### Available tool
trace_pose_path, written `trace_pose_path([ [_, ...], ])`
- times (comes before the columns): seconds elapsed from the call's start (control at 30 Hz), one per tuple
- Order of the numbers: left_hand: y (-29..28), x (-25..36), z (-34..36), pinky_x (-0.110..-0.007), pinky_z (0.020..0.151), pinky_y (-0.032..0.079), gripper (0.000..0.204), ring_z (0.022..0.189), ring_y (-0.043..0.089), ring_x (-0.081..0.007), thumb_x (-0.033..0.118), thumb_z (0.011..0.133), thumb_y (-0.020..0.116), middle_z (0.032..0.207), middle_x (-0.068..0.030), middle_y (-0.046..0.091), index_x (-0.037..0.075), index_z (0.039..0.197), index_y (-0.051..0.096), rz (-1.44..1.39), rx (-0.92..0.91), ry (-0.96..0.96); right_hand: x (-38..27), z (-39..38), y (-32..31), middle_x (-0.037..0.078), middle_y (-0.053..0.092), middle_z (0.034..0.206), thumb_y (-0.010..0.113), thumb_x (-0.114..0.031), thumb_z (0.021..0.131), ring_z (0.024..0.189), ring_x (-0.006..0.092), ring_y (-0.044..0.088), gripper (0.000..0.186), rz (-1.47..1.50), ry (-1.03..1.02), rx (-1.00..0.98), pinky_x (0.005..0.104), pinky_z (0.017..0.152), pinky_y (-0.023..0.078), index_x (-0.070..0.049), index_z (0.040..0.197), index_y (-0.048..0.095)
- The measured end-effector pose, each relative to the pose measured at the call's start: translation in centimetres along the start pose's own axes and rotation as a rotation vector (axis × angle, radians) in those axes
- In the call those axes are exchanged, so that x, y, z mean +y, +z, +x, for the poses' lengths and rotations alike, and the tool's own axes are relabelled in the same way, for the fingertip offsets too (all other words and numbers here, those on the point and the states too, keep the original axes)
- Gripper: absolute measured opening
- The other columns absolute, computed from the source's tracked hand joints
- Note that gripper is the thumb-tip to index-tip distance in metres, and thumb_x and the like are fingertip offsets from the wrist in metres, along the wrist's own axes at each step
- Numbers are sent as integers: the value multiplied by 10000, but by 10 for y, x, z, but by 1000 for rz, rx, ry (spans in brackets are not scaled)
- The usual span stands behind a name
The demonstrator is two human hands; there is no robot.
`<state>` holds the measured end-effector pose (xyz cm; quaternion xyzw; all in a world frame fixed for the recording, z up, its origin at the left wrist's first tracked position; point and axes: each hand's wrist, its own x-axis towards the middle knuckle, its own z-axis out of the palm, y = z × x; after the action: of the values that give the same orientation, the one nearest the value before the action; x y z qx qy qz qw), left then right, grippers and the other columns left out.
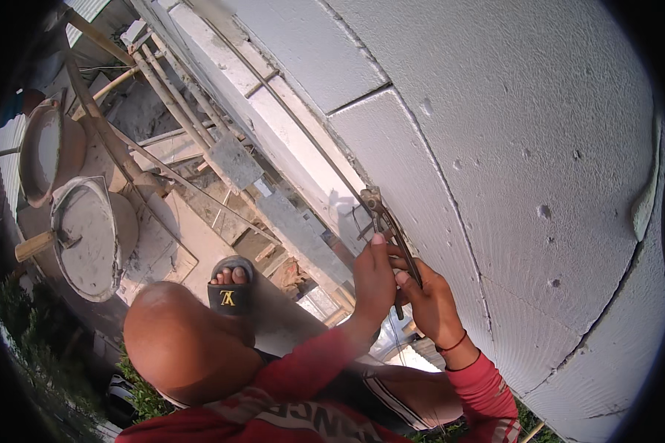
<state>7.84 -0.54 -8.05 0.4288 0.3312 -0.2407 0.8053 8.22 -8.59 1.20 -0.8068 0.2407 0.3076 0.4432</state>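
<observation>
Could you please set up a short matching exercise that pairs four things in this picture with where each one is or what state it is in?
Things:
1. pincers
2. round tubs
3. sandalled foot
4. red band

Places or states:
A. around the right wrist
B. far below at the left, grey inside
C. held by the left hand and the right hand against the grey block wall
D. on a ledge, toes showing, beside the bent knee

Pairs: 1-C, 2-B, 3-D, 4-A
</observation>
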Motion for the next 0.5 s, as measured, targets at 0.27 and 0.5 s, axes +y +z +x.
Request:
trace_pose_path([
  [0.27,-27,112,-13,-332,822,532,635,919,654,-201,483,1099,274,1082,-141,681,-48,1202,608,-86,140,393,-58,4,16,79,637,997,517,-158,1020,860,163,648,429,257,-275,-294,314,823,532,44,1399,512],
  [0.5,-61,244,-41,-310,785,512,593,821,597,-137,449,1104,278,933,-78,608,-30,1259,591,-48,393,851,-128,-16,47,88,606,967,554,-176,1035,630,120,630,494,529,-420,-643,244,551,506,2,1471,404],
])
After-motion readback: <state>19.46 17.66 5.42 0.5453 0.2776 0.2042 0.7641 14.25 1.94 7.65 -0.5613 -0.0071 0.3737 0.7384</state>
